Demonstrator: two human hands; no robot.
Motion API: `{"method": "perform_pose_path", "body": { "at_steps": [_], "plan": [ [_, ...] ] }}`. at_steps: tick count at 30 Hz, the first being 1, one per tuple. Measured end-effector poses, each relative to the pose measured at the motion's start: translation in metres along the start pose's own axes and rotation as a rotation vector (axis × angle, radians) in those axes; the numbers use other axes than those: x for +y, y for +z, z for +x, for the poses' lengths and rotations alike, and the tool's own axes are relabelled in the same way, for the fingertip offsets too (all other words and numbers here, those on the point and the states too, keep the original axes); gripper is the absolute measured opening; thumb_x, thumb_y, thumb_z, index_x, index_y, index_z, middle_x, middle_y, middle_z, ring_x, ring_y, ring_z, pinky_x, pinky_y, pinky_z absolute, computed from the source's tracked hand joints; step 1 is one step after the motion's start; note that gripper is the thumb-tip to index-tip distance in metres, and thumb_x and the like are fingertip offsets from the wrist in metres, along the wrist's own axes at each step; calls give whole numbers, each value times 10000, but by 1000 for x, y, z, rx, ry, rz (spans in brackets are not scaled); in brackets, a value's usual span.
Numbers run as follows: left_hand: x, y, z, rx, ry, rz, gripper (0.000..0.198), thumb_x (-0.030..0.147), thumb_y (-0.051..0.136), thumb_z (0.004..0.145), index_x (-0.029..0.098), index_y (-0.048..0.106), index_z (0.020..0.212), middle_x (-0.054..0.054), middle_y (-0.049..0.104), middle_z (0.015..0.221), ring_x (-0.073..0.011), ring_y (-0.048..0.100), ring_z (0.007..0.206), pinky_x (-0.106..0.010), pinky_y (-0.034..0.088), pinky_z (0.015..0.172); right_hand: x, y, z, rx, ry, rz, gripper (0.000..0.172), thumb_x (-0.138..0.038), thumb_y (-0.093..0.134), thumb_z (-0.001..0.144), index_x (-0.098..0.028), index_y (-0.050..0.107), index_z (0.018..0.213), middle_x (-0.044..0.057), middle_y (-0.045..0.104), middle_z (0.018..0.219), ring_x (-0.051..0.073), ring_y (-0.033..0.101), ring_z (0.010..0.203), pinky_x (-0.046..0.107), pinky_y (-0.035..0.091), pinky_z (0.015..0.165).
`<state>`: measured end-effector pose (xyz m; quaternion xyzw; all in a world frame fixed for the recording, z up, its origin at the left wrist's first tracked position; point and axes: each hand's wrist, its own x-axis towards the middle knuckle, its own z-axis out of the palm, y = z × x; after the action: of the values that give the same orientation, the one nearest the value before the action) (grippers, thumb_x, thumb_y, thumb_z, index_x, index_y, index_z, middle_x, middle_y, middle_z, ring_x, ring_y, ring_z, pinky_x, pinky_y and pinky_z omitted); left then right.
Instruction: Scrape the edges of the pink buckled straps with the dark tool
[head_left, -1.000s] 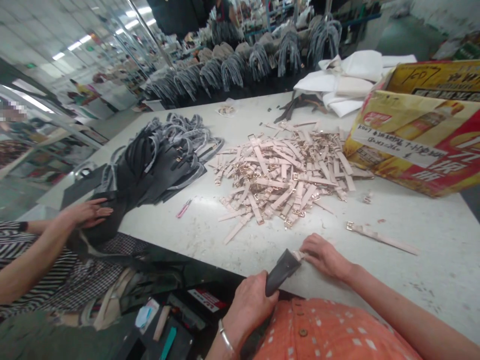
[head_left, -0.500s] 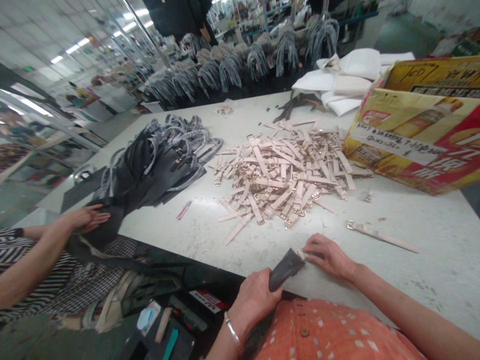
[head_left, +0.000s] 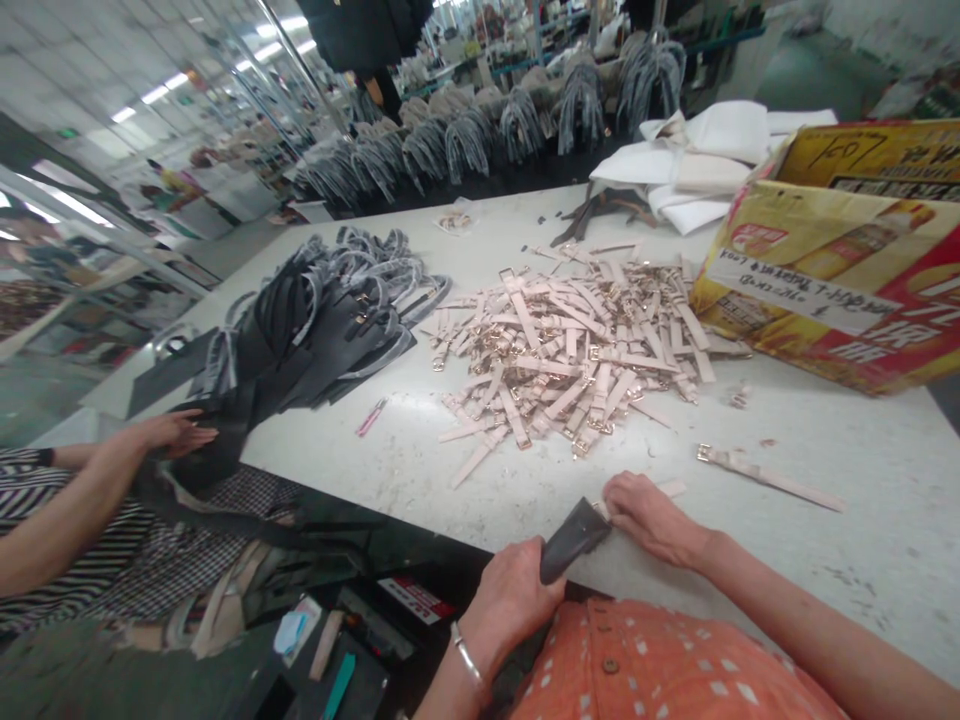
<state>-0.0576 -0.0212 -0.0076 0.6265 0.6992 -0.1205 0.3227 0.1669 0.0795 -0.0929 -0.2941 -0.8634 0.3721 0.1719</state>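
My left hand point(head_left: 516, 592), with a bangle at the wrist, is wrapped round a dark grey, flat, leather-like piece point(head_left: 576, 538) at the table's near edge. Pressed to the far end of that piece, my right hand point(head_left: 651, 516) pinches a pale pink buckle strap point(head_left: 673, 488). Part of the strap sticks out behind the right hand; the fingers hide its middle. Just beyond my hands lies a big heap of pale pink buckle straps point(head_left: 570, 345). A single loose strap point(head_left: 772, 477) lies to the right.
A yellow and red carton point(head_left: 817, 270) stands at the right, near white folded pieces point(head_left: 701, 160). Dark bag parts point(head_left: 322, 320) are piled at the left, where a co-worker's hand point(head_left: 176, 432) rests on them. A small pink tool point(head_left: 370, 417) lies between the piles.
My right hand has turned slightly at the end of the dark piece, and the strap's end now shows behind it. My left hand keeps its hold. The view has shifted slightly.
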Motion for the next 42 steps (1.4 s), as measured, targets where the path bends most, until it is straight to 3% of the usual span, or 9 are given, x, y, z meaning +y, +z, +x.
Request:
{"method": "perform_pose_path", "body": {
  "at_steps": [3, 6, 10, 14, 22, 28, 30, 34, 42],
  "plan": [
    [-1, 2, 0, 4, -7, -6, 304, 421, 439, 809, 204, 600, 950, -74, 675, 923, -192, 632, 823, -237, 420, 634, -7, -1, 3, 20, 13, 227, 255, -354, 438, 930, -195, 515, 745, 65, 596, 948, 205, 540, 892, 372, 446, 815],
    [-1, 5, 1, 4, -12, -8, 292, 417, 441, 802, 211, 599, 935, -69, 674, 911, -189, 632, 803, -234, 410, 609, -7, -3, 3, 121, 97, 386, 304, -419, 423, 935, -197, 534, 760, 66, 604, 1006, 204, 568, 905, 338, 472, 784],
    [-2, 7, 0, 21, -14, 2, 286, 426, 449, 786, 220, 593, 922, -63, 673, 897, -197, 626, 807, -247, 415, 631, 5, -3, -7, 220, 112, 146, 253, -396, 443, 930, -205, 609, 922, 79, 631, 968, 228, 576, 916, 388, 460, 823],
    [-2, 3, 0, 10, -7, 1, 294, 435, 425, 797, 223, 593, 913, -60, 673, 890, -203, 626, 821, -260, 426, 664, 19, 2, -23, 165, 25, -45, 255, -350, 508, 899, -217, 620, 1086, 100, 627, 993, 237, 563, 927, 409, 452, 821],
    [2, 6, 4, 51, 7, 22, 278, 404, 443, 779, 223, 594, 926, -50, 671, 879, -212, 624, 839, -273, 438, 693, 16, 1, -25, 161, 8, -9, 177, -232, 482, 881, -203, 625, 980, 89, 587, 899, 222, 534, 852, 373, 458, 741],
    [5, 9, 9, 40, 5, 2, 287, 408, 452, 770, 215, 602, 921, -51, 679, 888, -212, 629, 838, -274, 444, 690, 13, 3, -27, 199, -8, -43, 161, -129, 475, 777, -182, 549, 910, 112, 546, 1001, 237, 507, 942, 398, 453, 820],
    [7, 6, 10, 24, 4, -3, 300, 414, 462, 760, 210, 604, 928, -57, 679, 901, -218, 630, 845, -276, 447, 690, 13, 4, -30, 225, 2, -121, 162, -134, 482, 755, -182, 549, 895, 122, 537, 1043, 252, 501, 969, 408, 440, 824],
    [9, 3, 10, -7, 3, 3, 312, 414, 464, 758, 207, 602, 947, -65, 677, 922, -221, 630, 852, -278, 449, 689, 13, 4, -36, 245, 61, -317, 126, -207, 512, 803, -192, 588, 902, 100, 569, 946, 249, 510, 881, 391, 406, 743],
    [16, 5, 3, 40, 15, 86, 304, 413, 426, 813, 202, 584, 964, -64, 675, 904, -226, 636, 857, -284, 442, 696, 22, 14, -39, 272, 63, -284, 118, -297, 555, 845, -191, 584, 803, 77, 571, 846, 219, 510, 812, 354, 407, 714]
  ]
}}
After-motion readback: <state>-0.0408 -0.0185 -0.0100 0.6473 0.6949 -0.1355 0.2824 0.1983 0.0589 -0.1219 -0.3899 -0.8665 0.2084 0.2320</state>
